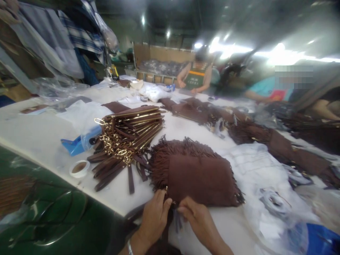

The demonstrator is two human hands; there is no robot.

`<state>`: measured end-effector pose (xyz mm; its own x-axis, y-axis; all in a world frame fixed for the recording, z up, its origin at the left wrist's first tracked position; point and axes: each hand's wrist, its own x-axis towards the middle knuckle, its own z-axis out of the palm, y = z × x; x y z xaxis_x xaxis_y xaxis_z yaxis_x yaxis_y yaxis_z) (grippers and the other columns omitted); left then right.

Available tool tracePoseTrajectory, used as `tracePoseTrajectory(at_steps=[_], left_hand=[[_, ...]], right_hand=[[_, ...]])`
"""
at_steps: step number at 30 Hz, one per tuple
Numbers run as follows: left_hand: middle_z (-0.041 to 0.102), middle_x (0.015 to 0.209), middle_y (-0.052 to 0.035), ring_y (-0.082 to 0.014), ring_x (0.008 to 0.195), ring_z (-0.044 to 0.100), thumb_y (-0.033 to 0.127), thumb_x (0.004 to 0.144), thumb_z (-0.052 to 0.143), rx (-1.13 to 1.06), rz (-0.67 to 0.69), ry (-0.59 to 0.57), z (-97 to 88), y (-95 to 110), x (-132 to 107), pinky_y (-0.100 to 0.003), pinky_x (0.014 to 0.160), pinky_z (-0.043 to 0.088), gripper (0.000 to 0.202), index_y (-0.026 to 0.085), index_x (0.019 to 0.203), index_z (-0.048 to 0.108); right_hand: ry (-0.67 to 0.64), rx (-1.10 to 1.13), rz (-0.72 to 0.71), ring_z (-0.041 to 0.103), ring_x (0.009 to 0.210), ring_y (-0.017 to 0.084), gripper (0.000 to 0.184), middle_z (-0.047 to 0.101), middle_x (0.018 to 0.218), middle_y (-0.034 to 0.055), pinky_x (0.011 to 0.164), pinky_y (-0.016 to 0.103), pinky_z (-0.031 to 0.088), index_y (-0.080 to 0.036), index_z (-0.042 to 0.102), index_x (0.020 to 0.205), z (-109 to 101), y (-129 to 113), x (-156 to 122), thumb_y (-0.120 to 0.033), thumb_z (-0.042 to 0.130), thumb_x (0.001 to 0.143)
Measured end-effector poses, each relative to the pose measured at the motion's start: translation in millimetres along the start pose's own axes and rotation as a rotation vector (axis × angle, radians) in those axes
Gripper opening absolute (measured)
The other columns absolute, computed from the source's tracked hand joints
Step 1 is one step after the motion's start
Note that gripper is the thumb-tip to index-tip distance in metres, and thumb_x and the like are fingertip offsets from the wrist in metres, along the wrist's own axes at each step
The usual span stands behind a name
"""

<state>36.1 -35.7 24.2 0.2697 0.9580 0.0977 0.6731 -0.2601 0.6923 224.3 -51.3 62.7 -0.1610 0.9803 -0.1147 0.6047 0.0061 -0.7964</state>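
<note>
A brown suede bag with long fringe lies on the white table in front of me. My left hand pinches its near left corner, where a small gold fitting shows. My right hand is closed beside it, fingers pinched on the bag's near edge and a dark strip hanging there. What exactly the fingertips grip is partly hidden. Left of the bag sits a heap of brown straps with gold clasps.
A small white tape roll and a blue plastic holder lie near the table's left edge. Clear plastic bags cover the right side. More brown fringed bags stretch toward two people seated at the far end. Clothes hang at upper left.
</note>
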Motion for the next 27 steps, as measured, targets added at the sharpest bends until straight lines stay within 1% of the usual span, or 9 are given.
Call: tracePoseTrajectory(at_steps=[4,7,10,15,17,19,22,24,27], left_hand=[[0.042,0.145,-0.0184,-0.0296,0.135,0.039,0.049,0.093,0.046,0.102,0.098,0.001,9.9,-9.9,-22.1,-0.048,0.108,0.039,0.068,0.013,0.146,0.022],[0.032,0.151,-0.0202,-0.0333,0.139,0.031,0.051,0.088,0.055,0.179,0.109,0.009,17.6,-13.6,-40.6,-0.053,0.109,0.035,0.089,0.014,0.151,0.005],[0.025,0.154,-0.0202,-0.0347,0.142,0.024,0.049,0.087,0.058,0.203,0.103,-0.011,19.7,-18.8,-51.7,-0.055,0.112,0.031,0.094,0.014,0.151,-0.001],[0.020,0.155,-0.0228,-0.0377,0.143,0.018,0.058,0.081,0.060,0.212,0.191,-0.071,14.8,-31.9,-60.4,-0.058,0.112,0.028,0.105,0.011,0.151,-0.004],[0.019,0.156,-0.0227,-0.0382,0.143,0.018,0.047,0.086,0.057,0.254,0.205,-0.062,18.6,-33.4,-62.7,-0.060,0.112,0.027,0.097,0.011,0.151,-0.004],[0.021,0.155,-0.0219,-0.0366,0.142,0.020,0.027,0.089,0.049,0.297,0.172,-0.005,26.3,-31.9,-63.1,-0.059,0.111,0.030,0.083,0.012,0.151,-0.005],[0.030,0.153,-0.0188,-0.0314,0.139,0.030,0.002,0.080,0.038,0.329,0.087,0.073,33.1,-28.6,-56.4,-0.052,0.109,0.036,0.084,0.015,0.151,-0.006],[0.037,0.149,-0.0164,-0.0287,0.136,0.036,-0.006,0.074,0.033,0.363,0.087,0.063,26.3,-29.5,-46.2,-0.049,0.108,0.039,0.089,0.017,0.151,-0.006],[0.048,0.140,-0.0138,-0.0276,0.125,0.047,-0.009,0.075,0.030,0.475,0.193,-0.037,-1.1,-37.2,-27.0,-0.047,0.104,0.042,0.088,0.020,0.151,-0.003]], right_hand=[[0.058,-0.019,-0.007,0.058,0.060,0.014,0.025,0.060,0.064,-0.0047,0.060,0.022,0.035,-0.023,0.054,0.081,9.0,-2.9,-4.7,-0.036,0.041,0.097],[0.075,-0.009,0.011,0.058,0.059,0.014,0.028,0.060,0.063,-0.0041,0.059,0.023,0.036,-0.023,0.054,0.081,16.8,-4.1,-8.8,-0.039,0.038,0.098],[0.092,-0.007,0.025,0.058,0.057,0.014,0.030,0.059,0.060,-0.0046,0.058,0.023,0.036,-0.023,0.053,0.082,19.8,-5.4,-11.3,-0.041,0.036,0.098],[0.149,0.008,0.041,0.057,0.055,0.014,0.031,0.056,0.058,-0.0053,0.057,0.022,0.036,-0.023,0.054,0.080,19.7,-9.7,-11.1,-0.043,0.037,0.097],[0.148,0.025,0.045,0.057,0.054,0.014,0.031,0.056,0.057,-0.0053,0.056,0.022,0.037,-0.023,0.054,0.078,21.8,-10.7,-11.2,-0.042,0.038,0.096],[0.143,0.048,0.048,0.058,0.053,0.014,0.031,0.057,0.057,-0.0050,0.055,0.022,0.037,-0.024,0.055,0.077,24.6,-11.0,-11.7,-0.041,0.037,0.096],[0.188,0.055,0.062,0.058,0.053,0.014,0.032,0.057,0.056,-0.0051,0.056,0.023,0.039,-0.024,0.055,0.079,27.6,-11.7,-12.1,-0.044,0.037,0.096],[0.221,0.050,0.065,0.058,0.052,0.015,0.033,0.056,0.055,-0.0052,0.055,0.023,0.039,-0.024,0.056,0.080,28.7,-13.5,-11.7,-0.046,0.038,0.096],[0.238,0.061,0.066,0.058,0.052,0.015,0.034,0.057,0.054,-0.0050,0.055,0.023,0.039,-0.024,0.056,0.080,32.7,-17.6,-10.2,-0.047,0.037,0.096]])
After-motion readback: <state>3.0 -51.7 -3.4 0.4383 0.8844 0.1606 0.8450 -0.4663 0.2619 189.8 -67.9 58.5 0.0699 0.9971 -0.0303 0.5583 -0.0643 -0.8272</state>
